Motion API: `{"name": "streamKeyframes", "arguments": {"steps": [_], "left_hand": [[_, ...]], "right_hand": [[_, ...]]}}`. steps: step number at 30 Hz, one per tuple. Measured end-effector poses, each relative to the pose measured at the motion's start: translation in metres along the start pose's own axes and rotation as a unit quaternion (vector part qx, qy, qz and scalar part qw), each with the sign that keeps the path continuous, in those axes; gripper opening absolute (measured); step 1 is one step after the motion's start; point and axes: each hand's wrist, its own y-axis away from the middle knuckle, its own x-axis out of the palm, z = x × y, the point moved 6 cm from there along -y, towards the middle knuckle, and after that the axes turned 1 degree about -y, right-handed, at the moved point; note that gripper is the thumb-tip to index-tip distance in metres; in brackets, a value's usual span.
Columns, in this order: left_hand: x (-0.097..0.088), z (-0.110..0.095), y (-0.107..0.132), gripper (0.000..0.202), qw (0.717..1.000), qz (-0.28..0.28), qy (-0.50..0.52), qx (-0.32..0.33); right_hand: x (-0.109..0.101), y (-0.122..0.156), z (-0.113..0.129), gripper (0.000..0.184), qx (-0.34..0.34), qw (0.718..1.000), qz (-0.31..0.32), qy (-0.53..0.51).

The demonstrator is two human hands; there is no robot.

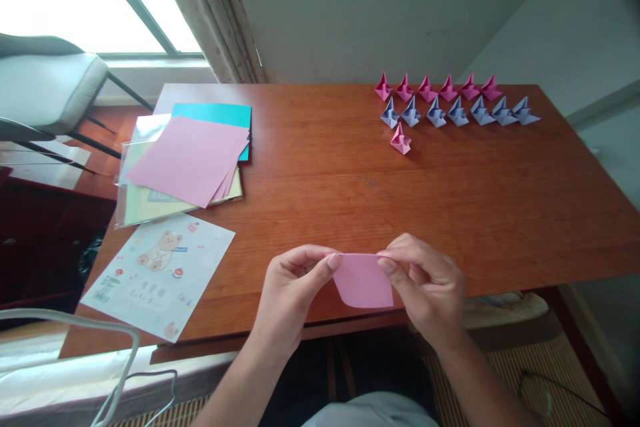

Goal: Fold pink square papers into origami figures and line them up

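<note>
A small folded piece of pink paper [364, 283] is held up over the table's front edge, its straight edge on top. My left hand [297, 287] pinches its upper left corner between thumb and fingers. At the upper right corner, my right hand [425, 280] grips it the same way. Farther back stands a single light pink origami piece [401, 140] with pointed tips. Behind it are a row of lavender origami pieces [457, 113] and a row of darker pink origami pieces [448, 89].
The wooden table [310, 193] carries pink paper sheets [190, 153] at left, over turquoise paper [213, 111] and a clear packet [135, 210]. A white sheet with a bear print [163, 273] lies nearer. A chair [55, 90] stands left; a white tube [127, 333] curves at lower left.
</note>
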Motion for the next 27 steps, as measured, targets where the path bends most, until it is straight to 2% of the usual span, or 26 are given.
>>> {"name": "streamKeyframes", "arguments": {"steps": [5, 11, 14, 17, 22, 25, 27], "left_hand": [[-0.003, -0.001, -0.002, 0.019, 0.998, -0.043, -0.031, 0.037], [-0.002, -0.008, -0.002, 0.020, 0.991, -0.036, -0.103, 0.083], [-0.003, -0.011, 0.000, 0.021, 0.984, -0.062, -0.128, 0.106], [-0.002, -0.013, 0.001, 0.022, 0.979, -0.074, -0.145, 0.124], [-0.002, -0.015, 0.000, 0.022, 0.972, -0.037, -0.189, 0.133], [-0.006, -0.018, 0.002, 0.024, 0.962, -0.051, -0.226, 0.147], [-0.006, -0.018, 0.002, 0.025, 0.965, -0.052, -0.216, 0.140]], "right_hand": [[0.002, -0.003, -0.001, 0.008, 0.038, 0.999, -0.012, -0.003], [0.001, -0.003, -0.006, 0.010, 0.074, 0.997, -0.014, -0.017], [0.003, -0.001, -0.013, 0.012, 0.102, 0.994, -0.019, -0.040], [0.004, -0.001, -0.015, 0.012, 0.101, 0.992, -0.042, -0.063], [0.003, -0.003, -0.011, 0.012, 0.077, 0.995, -0.051, -0.042], [0.005, -0.004, -0.011, 0.012, 0.082, 0.995, -0.048, -0.024], [0.005, -0.004, -0.012, 0.013, 0.088, 0.994, -0.064, -0.028]]}}
